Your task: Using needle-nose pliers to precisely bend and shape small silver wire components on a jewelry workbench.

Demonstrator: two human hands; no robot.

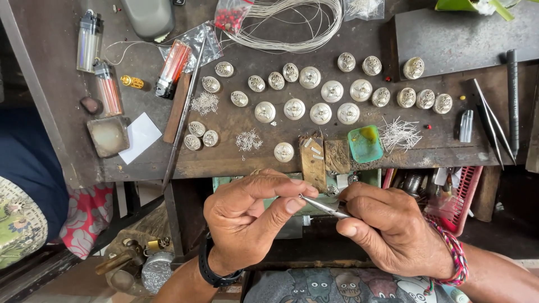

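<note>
Both hands pinched together, right hand gripping tweezers, left hand pinching prob. tiny part, clear bag w/ red beads top centre

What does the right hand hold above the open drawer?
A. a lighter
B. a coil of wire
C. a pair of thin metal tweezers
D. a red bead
C: the right hand grips thin metal tweezers, whose tips meet the left hand fingers.
</note>
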